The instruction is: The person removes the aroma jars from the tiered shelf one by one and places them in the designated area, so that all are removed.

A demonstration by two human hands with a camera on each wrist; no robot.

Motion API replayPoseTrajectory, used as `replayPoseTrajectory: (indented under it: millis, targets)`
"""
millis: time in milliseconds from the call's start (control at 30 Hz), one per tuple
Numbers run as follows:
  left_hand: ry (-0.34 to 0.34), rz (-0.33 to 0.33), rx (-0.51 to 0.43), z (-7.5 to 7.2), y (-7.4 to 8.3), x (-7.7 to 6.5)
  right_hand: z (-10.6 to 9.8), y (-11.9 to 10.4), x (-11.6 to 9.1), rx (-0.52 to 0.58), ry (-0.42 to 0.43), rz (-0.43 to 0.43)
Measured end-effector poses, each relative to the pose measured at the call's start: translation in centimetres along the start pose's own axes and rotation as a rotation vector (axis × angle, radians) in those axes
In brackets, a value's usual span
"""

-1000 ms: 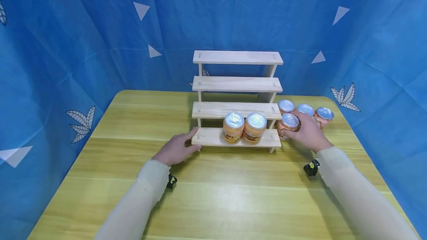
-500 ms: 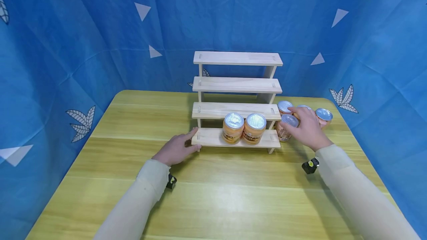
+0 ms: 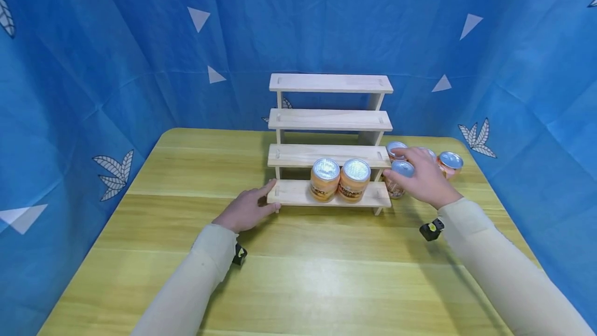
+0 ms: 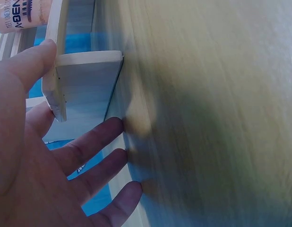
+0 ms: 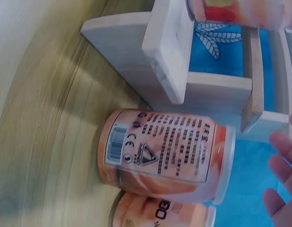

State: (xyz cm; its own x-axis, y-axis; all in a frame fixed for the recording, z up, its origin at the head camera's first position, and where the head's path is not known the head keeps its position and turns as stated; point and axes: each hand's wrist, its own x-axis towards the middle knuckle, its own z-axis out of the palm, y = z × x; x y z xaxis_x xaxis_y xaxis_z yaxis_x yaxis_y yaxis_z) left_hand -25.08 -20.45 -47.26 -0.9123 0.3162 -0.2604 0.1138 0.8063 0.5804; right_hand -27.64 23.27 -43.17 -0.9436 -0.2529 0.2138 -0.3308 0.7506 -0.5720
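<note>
A four-tier wooden display rack [image 3: 326,154] stands at the back of the table. My left hand [image 3: 244,210] grips the left end of its lowest board [image 4: 52,92], thumb in front and index finger behind, the other fingers spread. Two orange jars, one left [image 3: 325,183] and one right [image 3: 354,183], stand side by side on that board. Beyond the rack's right end, my right hand [image 3: 426,178] hovers over a jar [image 5: 158,156] on the table. Its fingers show apart from that jar's silver lid [image 5: 224,165] in the right wrist view.
More jars stand beside the right hand: one behind [image 3: 395,147], one partly hidden by the hand, and one at the far right [image 3: 450,162]. Blue patterned cloth [image 3: 242,25] hangs behind and beside the wooden table [image 3: 298,274].
My right hand has come off the front jar at the rack's right, its fingers lifting and shifting slightly left above the lid. The left hand keeps its grip on the board.
</note>
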Motion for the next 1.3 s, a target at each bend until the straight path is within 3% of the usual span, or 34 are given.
replayPoseTrajectory:
  millis: [300,667,1300]
  targets:
    - [-0.003,-0.005,0.004,0.0,-0.3,0.1,0.5,-1.3,0.1,0.016,-0.058,-0.069]
    - [-0.002,-0.006,0.002,0.2,-0.2,-0.1,1.4,-1.7,0.5,-0.02,-0.059,-0.129]
    - [0.009,-0.008,0.006,-0.1,0.1,0.1,3.5,-3.9,1.6,-0.001,-0.12,-0.174]
